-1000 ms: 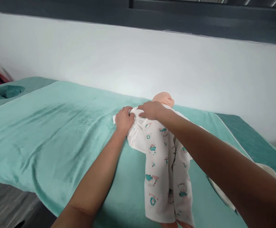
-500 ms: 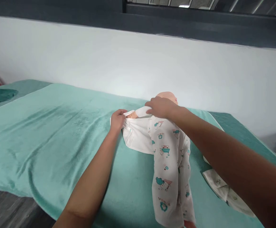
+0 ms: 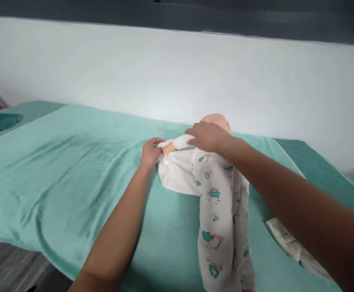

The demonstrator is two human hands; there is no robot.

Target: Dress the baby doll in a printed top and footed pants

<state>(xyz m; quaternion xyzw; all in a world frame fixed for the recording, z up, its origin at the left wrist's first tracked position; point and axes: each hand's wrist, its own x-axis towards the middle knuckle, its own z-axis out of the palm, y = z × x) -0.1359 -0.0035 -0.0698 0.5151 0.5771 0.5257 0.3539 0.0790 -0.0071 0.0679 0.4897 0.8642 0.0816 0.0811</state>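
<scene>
A baby doll (image 3: 216,118) lies on the green blanket, its head partly behind my right hand. Printed white trousers (image 3: 214,219) cover its legs, which stretch towards me. One doll arm in a white sleeve (image 3: 181,142) reaches left, with the small bare hand (image 3: 168,147) showing. Beneath that arm, a white baby top (image 3: 180,178) is spread out flat. My left hand (image 3: 151,153) pinches the top's edge beside the doll's fingers. Over the doll's shoulder, my right hand (image 3: 209,137) curls its fingers round the sleeved upper arm; its grip is partly hidden.
The green blanket (image 3: 73,170) covers the bed, with folds at the left and a hanging front edge. Another pale garment (image 3: 289,241) lies at the right under my forearm. A white wall (image 3: 119,73) rises behind the bed.
The camera view has tilted down slightly. More of the doll's small hand shows beside my left fingers. Both my hands keep nearly the same hold.
</scene>
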